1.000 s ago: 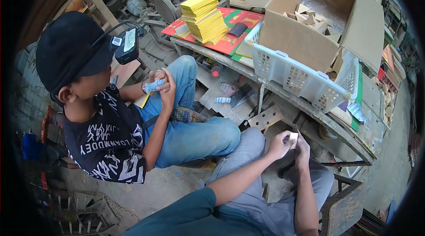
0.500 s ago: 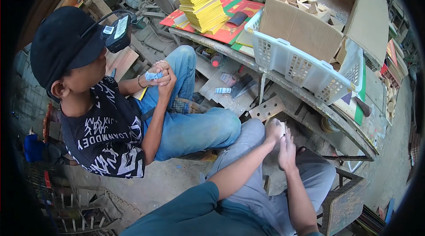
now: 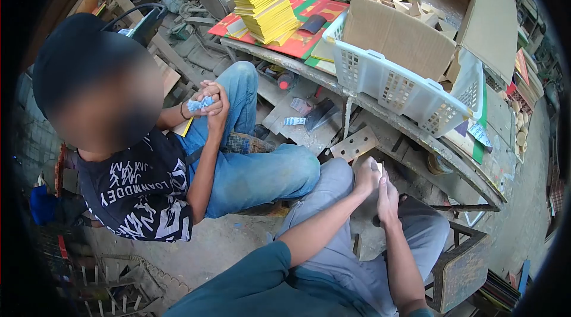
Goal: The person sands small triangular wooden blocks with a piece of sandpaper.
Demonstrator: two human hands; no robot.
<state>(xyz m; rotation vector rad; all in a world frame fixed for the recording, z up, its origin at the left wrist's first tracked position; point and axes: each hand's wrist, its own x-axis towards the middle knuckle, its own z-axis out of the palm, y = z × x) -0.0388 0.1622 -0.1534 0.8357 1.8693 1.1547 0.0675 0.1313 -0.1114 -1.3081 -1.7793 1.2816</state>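
Observation:
Over my lap, my two hands meet in front of the bench. My left hand (image 3: pixel 364 177) is closed around a small pale block (image 3: pixel 379 167), and only its light end shows between the fingers. From the other side, my right hand (image 3: pixel 388 199) presses up close to the block, fingers together and pointing away from me. A dark edge shows by the right palm; what that hand grips there I cannot tell.
A white plastic basket (image 3: pixel 404 88) on the bench holds a cardboard box (image 3: pixel 398 31) of wooden pieces. Left of it stands a stack of yellow boards (image 3: pixel 267 10) beside a curved brown sheet (image 3: pixel 313 24). A seated person (image 3: pixel 148 186) with clasped hands is at my left.
My hands stay together at the block, the right one now less blurred and shifted slightly. The other person's head has turned toward me. The whole view has shifted a little.

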